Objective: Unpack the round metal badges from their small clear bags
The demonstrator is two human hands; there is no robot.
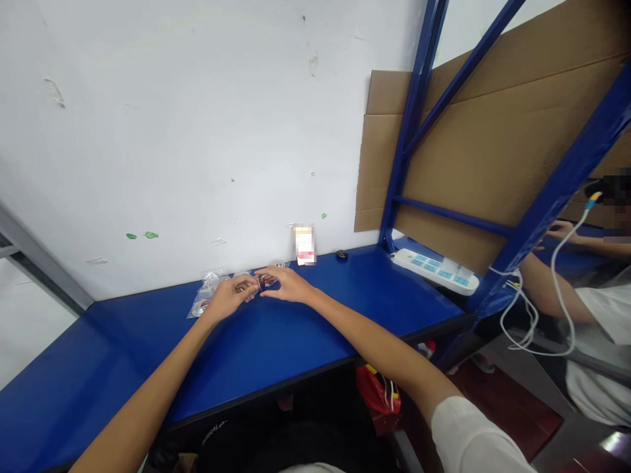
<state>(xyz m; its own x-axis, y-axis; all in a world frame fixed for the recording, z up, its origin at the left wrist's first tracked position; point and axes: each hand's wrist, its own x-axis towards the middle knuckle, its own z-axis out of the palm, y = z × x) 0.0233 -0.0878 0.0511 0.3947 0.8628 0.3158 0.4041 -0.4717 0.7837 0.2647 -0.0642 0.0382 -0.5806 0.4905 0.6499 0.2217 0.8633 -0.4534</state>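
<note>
Over the back of the blue table (276, 348), my two hands meet at a small shiny, round-edged thing (261, 284), too small to name. My left hand (227, 299) pinches it from the left with bent fingers. From the right, my right hand (290, 285) curls thumb and fingers around its other side. Just behind and left of my left hand lie several clear plastic bags (211, 281) with small items in them, some red. More small items behind my hands are partly hidden by my fingers.
Against the white wall stands a small white and yellow box (305, 246). A black object (342, 254) lies to its right. A white power strip (434, 269) sits by the blue frame (400, 157) and cardboard. At right, a co-worker's arm (549, 286) is near a white cable (555, 263).
</note>
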